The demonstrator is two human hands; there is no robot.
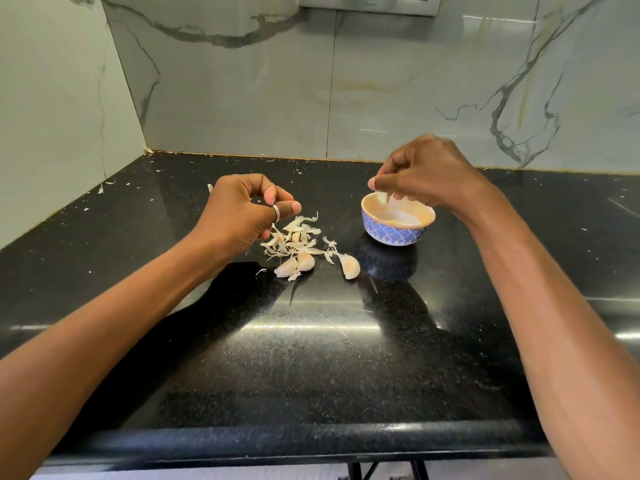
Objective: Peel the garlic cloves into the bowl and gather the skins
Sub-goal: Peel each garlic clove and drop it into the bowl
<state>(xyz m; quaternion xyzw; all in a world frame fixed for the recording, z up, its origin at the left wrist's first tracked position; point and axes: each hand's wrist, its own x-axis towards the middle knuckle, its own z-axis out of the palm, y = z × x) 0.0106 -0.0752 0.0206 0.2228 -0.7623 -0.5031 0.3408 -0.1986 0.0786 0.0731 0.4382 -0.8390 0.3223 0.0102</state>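
Note:
A small blue-patterned bowl (394, 233) with a pale inside stands on the black counter right of centre. My right hand (426, 174) hovers over its rim and pinches a peeled garlic clove (382, 196) just above the bowl. A heap of papery garlic skins (294, 237) lies left of the bowl. Two unpeeled cloves (296, 264) lie at the heap's near edge, and a third clove (349, 265) lies closer to the bowl. My left hand (242, 213), with a ring on one finger, hangs just left of the skins, fingers loosely curled, nothing visible in it.
The black speckled counter (311, 358) runs to a rounded front edge near me. Marble-look walls close the back and the left side, forming a corner at far left. Small skin scraps (104, 187) are scattered along the left wall and back edge.

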